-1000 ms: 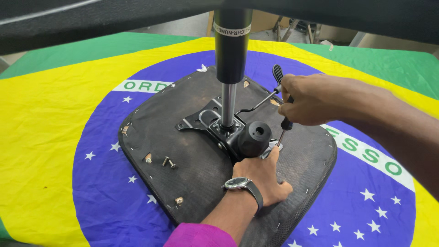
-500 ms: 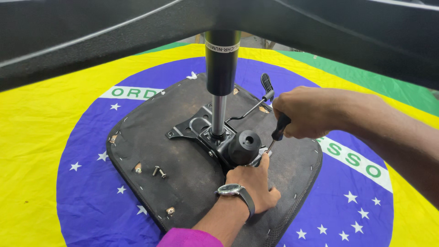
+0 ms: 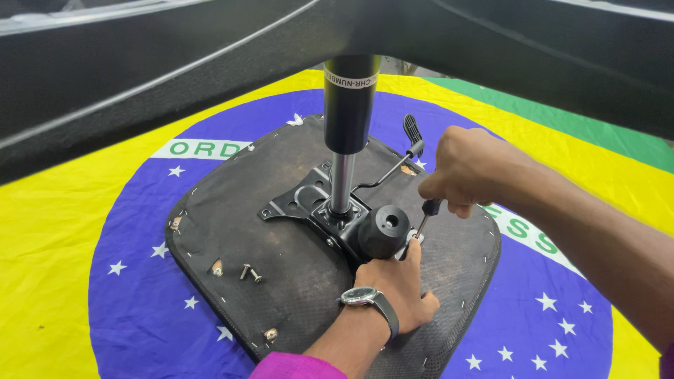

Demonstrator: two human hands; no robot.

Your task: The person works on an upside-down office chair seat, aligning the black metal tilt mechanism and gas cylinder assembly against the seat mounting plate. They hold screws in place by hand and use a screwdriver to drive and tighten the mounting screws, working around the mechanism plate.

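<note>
Upturned chair seat (image 3: 232, 210) on flag cloth (image 3: 84, 231). Right hand (image 3: 469, 170) fisted around screwdriver (image 3: 425, 214), tip down beside black knob (image 3: 383, 230). Left hand (image 3: 397, 284) flat on seat below knob, fingers steadying tip. Step: driving screw at metal plate (image 3: 309, 200). Loose screws (image 3: 250, 272) lie left of knob.

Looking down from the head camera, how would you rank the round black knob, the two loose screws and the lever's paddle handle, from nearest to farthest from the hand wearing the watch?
From the left hand:
1. Round black knob, just above the fingers, touching or nearly so.
2. Two loose screws, off to the left on the seat underside.
3. Lever's paddle handle, far up, beyond the right hand.
</note>
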